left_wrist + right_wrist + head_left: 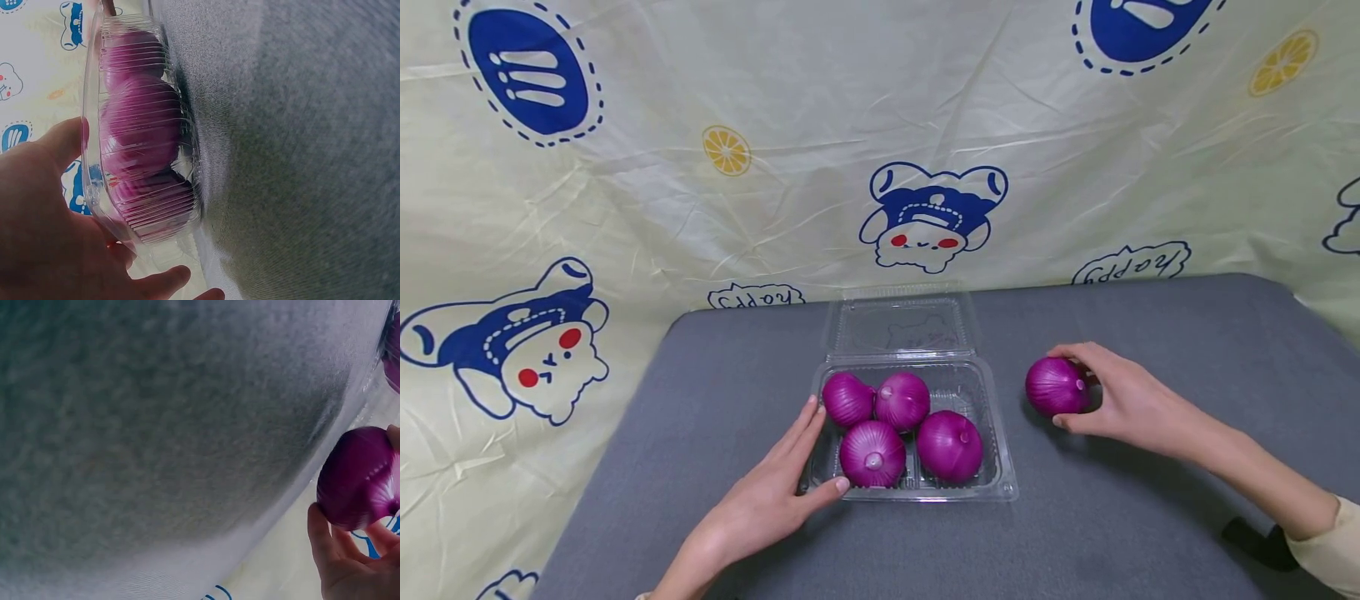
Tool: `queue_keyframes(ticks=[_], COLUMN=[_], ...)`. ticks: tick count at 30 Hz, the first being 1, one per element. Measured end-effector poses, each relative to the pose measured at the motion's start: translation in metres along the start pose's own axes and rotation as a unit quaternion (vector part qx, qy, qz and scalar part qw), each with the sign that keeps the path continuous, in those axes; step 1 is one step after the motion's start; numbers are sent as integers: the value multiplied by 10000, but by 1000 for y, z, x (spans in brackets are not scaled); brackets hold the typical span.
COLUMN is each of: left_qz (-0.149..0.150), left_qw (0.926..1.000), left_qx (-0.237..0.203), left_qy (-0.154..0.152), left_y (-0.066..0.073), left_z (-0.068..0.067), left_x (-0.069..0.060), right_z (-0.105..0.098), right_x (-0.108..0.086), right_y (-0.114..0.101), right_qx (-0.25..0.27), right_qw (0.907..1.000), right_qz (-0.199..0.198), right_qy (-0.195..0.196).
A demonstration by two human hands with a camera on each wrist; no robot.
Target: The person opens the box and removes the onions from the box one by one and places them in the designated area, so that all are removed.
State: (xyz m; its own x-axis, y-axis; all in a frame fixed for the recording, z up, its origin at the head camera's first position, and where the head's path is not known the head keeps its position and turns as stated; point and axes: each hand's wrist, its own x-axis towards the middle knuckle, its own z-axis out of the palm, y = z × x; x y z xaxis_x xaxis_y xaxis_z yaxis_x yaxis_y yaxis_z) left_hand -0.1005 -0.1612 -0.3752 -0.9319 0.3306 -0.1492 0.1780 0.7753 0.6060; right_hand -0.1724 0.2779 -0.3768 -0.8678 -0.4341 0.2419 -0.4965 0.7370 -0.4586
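Holding one purple onion to the right of the clear box, the right hand is curling its fingers and thumb around it in the head view. Gray table is showing between that onion and the box, and the open lid is reaching about to the table's far edge. The box is holding four more onions, with a gap at its far right. The left hand is touching the box's left side, its fingers reaching out straight.

In the left wrist view, the thumb is touching the rim.

In the right wrist view, fingertips are gripping the onion.
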Motion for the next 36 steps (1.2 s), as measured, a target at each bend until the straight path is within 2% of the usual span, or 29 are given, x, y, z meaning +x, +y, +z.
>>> queue_keyframes(ticks=[4, 9, 17, 21, 29, 36], left_qz=[-51, -85, -26, -36, -63, -28], left_qw=[10000, 10000, 10000, 10000, 10000, 10000], left_qx=[-18, 10, 18, 24, 14, 47], left_qy=[-24, -50, 23, 29, 24, 32], left_y=[0, 1, 0, 0, 0, 0], left_z=[-1, -1, 0, 0, 1, 1], left_x=[0, 0, 0, -1, 0, 1], right_z=[-1, -5, -8, -7, -6, -11], right_x=[0, -1, -3, -3, -4, -9], right_y=[4, 9, 15, 18, 18, 7], right_qx=[-40, 138, 423, 475, 483, 156], right_qw=[9998, 9977, 9923, 9914, 9930, 9975], right_qz=[72, 413, 846, 824, 667, 464], right_qy=[-175, -525, -799, -899, -851, -505])
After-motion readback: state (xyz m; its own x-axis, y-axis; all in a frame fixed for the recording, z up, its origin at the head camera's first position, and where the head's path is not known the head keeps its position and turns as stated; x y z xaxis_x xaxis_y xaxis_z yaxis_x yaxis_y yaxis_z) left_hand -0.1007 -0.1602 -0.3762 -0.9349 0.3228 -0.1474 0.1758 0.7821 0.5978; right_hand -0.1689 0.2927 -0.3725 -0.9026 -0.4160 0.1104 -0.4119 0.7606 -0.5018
